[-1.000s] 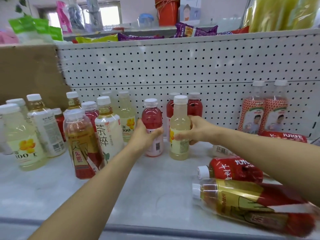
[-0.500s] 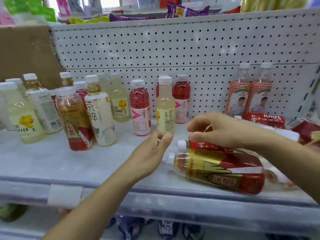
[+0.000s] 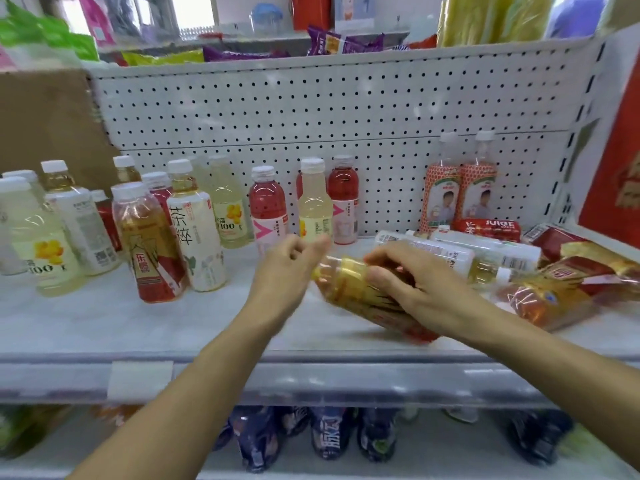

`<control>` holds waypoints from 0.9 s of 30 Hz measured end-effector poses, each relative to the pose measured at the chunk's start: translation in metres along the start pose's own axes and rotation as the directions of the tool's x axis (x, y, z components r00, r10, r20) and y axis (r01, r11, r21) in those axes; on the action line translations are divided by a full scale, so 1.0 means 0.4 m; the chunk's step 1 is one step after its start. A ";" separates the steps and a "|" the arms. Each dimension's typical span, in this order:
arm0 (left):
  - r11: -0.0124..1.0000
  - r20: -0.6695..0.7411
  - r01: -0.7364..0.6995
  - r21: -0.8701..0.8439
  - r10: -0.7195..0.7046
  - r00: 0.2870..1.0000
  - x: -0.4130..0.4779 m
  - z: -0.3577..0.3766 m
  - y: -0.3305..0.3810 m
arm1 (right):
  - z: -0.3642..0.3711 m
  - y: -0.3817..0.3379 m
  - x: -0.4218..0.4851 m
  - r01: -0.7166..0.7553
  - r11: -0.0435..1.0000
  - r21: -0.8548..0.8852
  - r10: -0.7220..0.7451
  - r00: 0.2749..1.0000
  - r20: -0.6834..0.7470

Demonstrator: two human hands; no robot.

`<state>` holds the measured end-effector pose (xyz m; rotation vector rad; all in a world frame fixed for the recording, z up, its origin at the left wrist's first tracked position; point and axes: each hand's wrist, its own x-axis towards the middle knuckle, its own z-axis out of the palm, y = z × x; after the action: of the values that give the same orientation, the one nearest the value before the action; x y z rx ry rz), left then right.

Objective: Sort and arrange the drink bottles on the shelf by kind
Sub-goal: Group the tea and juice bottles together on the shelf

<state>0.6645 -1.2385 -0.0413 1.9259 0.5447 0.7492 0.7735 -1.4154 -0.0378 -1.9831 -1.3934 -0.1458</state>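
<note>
Head cam — R hand (image 3: 415,289) grips tea btl (image 3: 349,289), L hand (image 3: 287,271) by neck.

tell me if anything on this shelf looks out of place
Yes: at the right, bottles lie on their sides: the gold-and-red bottle in the grip of the right hand, white-labelled bottles and a red juice bottle.
</note>
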 end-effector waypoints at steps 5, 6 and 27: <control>0.897 -0.165 -0.255 0.362 0.331 0.929 0.053 -0.144 0.089 | -0.001 0.046 0.073 0.017 0.971 -0.238 -0.013 1.000 0.018; 0.861 -0.159 -0.290 0.419 0.384 0.909 0.066 -0.161 0.099 | -0.004 0.061 0.086 -0.019 0.941 -0.338 0.052 0.995 0.089; 0.603 0.007 -0.289 0.744 0.426 0.905 0.168 -0.159 0.056 | 0.167 -0.004 0.191 -0.363 0.794 0.488 0.373 0.924 0.080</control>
<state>0.6690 -1.1648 0.0191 2.8109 0.6285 1.0740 0.7845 -1.3153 -0.0520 -1.7551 -0.8815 0.3424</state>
